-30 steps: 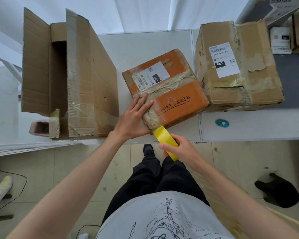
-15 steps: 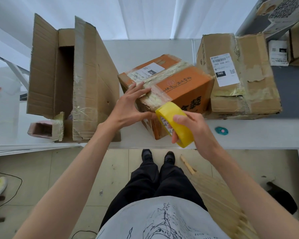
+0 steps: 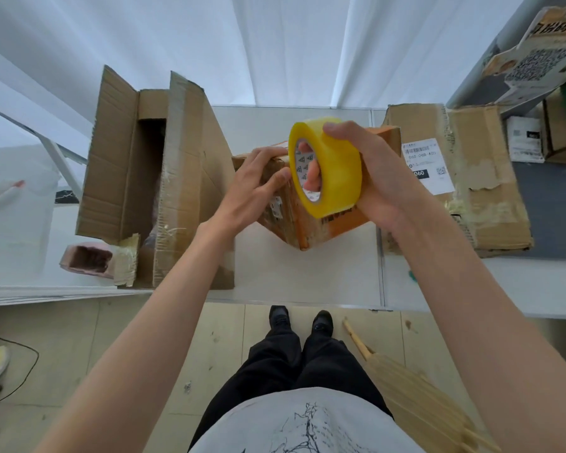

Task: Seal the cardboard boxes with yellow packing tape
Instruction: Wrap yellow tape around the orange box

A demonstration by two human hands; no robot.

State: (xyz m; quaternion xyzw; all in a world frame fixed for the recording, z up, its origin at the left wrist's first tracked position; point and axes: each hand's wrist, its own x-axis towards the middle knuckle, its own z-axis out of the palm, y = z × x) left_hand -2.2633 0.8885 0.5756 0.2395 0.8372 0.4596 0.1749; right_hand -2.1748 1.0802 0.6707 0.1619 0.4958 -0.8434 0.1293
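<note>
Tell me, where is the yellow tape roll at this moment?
In the head view the yellow tape roll is at centre, held up by the right hand over the orange box, beside the left hand.

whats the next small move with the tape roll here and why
Probably bring the left hand from the orange box to the yellow tape roll to find and peel up the free end. The right hand holds the roll raised over the box, fingers through its core, and no loose strip of tape shows between roll and box.
</note>
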